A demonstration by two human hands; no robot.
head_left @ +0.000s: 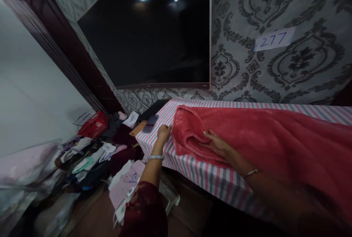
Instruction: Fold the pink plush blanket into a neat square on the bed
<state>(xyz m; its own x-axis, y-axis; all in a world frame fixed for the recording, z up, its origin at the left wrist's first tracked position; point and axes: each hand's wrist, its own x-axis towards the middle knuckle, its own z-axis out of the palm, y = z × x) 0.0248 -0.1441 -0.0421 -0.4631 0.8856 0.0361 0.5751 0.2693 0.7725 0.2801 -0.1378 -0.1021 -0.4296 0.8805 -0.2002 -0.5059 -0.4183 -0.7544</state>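
A red plush blanket (261, 130) lies lengthwise along a surface under a striped cloth (209, 174), its left end folded over in layers. At that left end, my left hand (164, 131) is closed, fingertips pinched at the blanket's edge. My right hand (217, 143) grips the folded-over part, with the thumb on top and the fingers partly hidden in the fold. Left of the blanket, a dark phone-like item (150, 123), partly blurred out, rests near the cloth's corner.
A large dark television (159, 35) hangs on the patterned wall above. A paper marked 277 (275, 40) is stuck to the wall. Piled clothes (93, 160), a red basket (95, 124) and paper bags (125, 185) crowd the floor at left.
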